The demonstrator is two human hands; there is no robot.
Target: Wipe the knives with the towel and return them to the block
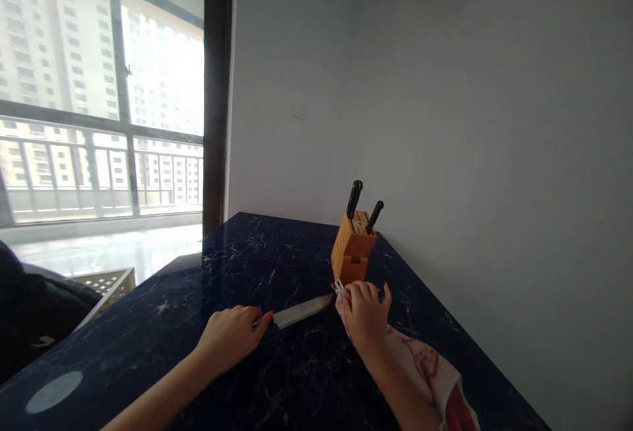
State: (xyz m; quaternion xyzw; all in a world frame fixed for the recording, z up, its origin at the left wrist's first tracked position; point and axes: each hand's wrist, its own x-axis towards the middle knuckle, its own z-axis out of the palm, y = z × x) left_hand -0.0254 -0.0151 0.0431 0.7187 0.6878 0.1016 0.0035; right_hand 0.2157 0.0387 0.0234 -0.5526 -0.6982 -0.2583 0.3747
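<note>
My left hand point(231, 335) is closed round the handle of a kitchen knife point(302, 311), whose broad blade points right, low over the dark table. Near the blade's tip, my right hand point(364, 312) grips a bunched part of a white and red cloth point(422, 368). The rest of the cloth trails under and beside my right forearm. Just beyond my right hand stands a wooden knife block point(352, 246) with two black-handled knives in it, one handle point(355, 198) taller than the other handle point(374, 216). My left palm hides most of the held knife's handle.
The dark blue marbled table point(262, 246) reaches back to a pale wall point(469, 141). A light round patch point(54, 391) lies at its near left. Left of the table are a black item point(44, 312) and a perforated chair-like piece point(111, 283), before large windows.
</note>
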